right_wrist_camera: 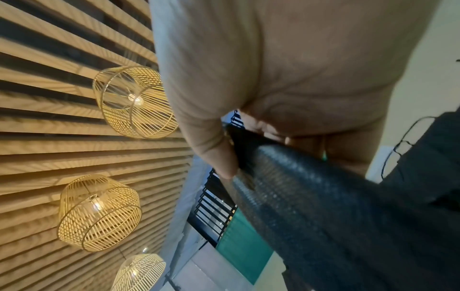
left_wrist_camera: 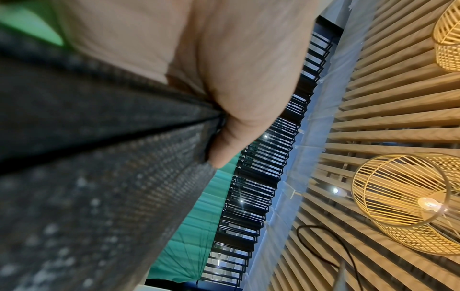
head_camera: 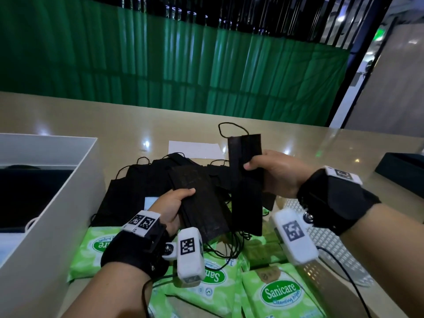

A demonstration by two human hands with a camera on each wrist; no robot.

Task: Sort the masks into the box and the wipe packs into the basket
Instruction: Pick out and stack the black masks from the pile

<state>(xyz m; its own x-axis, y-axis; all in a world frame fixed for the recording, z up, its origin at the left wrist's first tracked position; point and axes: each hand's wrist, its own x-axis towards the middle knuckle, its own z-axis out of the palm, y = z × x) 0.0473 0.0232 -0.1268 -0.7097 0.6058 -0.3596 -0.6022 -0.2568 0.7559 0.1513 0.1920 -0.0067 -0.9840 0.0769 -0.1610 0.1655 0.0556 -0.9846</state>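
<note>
My left hand (head_camera: 171,208), at lower centre of the head view, grips a stack of flat black pleated fabric masks (head_camera: 199,203), thumb curled over the top and the fingers hidden underneath. My right hand (head_camera: 278,173), right of centre, pinches a single black pleated mask (head_camera: 246,180) held upright, thumb pressed across its front. Behind them, mid-frame, a loose pile of black masks (head_camera: 137,187) lies on the glossy beige table (head_camera: 91,115). Green plastic wipe packs (head_camera: 281,294) lie along the bottom edge. The open white cardboard box (head_camera: 52,203) fills the left side; the white mesh basket (head_camera: 325,244) sits at lower right, beneath my right wrist.
</note>
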